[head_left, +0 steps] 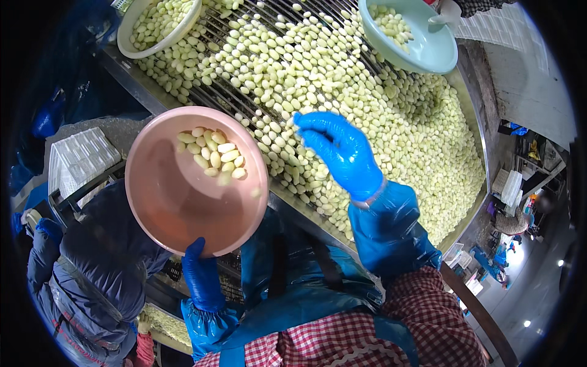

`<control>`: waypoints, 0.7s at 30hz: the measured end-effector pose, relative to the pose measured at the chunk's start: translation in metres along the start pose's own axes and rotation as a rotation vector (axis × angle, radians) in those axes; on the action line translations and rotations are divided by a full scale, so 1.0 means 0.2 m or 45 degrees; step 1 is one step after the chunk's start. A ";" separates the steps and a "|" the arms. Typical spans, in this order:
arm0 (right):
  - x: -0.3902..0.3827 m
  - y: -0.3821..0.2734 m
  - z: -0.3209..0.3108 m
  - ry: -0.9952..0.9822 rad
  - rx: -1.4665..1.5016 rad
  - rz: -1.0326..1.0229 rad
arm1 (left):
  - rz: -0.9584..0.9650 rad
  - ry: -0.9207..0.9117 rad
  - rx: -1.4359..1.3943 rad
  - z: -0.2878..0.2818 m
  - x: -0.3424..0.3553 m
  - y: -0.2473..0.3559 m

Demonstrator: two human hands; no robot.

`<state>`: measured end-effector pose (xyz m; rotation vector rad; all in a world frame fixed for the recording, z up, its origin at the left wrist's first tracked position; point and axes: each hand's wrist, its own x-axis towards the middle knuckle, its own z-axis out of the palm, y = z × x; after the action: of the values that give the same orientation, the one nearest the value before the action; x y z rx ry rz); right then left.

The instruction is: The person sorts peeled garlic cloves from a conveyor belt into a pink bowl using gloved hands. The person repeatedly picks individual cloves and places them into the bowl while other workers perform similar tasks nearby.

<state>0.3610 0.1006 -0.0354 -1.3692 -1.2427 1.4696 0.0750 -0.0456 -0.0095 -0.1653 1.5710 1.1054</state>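
Slatted metal desk (306, 214) in front of you, piled with pale green ovals (440, 140), smooth and kinda plump. Your left hand (205, 281) grips the pink bowl (165, 189) by its near rim, small batch inside. Your right hand (342, 153) is half-open over the pile, fingers curled. White bowl (124, 37) far left and blue bowl (428, 49) far right hold more.

Pink basin (156, 183) with loose pale oval pieces (215, 156) toward its far side.
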 end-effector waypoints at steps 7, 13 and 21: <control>0.08 0.67 -0.09 -0.066 -1.394 0.037 | -0.017 -0.021 -0.037 -0.01 0.03 -0.01; 0.07 0.66 -0.15 0.045 -0.979 -0.055 | -0.027 -0.023 0.006 0.04 0.00 0.02; -0.12 0.71 0.09 -0.122 -1.343 -0.028 | 0.010 -0.045 0.008 0.04 0.00 0.00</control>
<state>0.3580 0.0421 -0.1674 -1.9050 -2.2414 0.8342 0.0803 -0.0392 -0.0094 -0.1350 1.5445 1.1037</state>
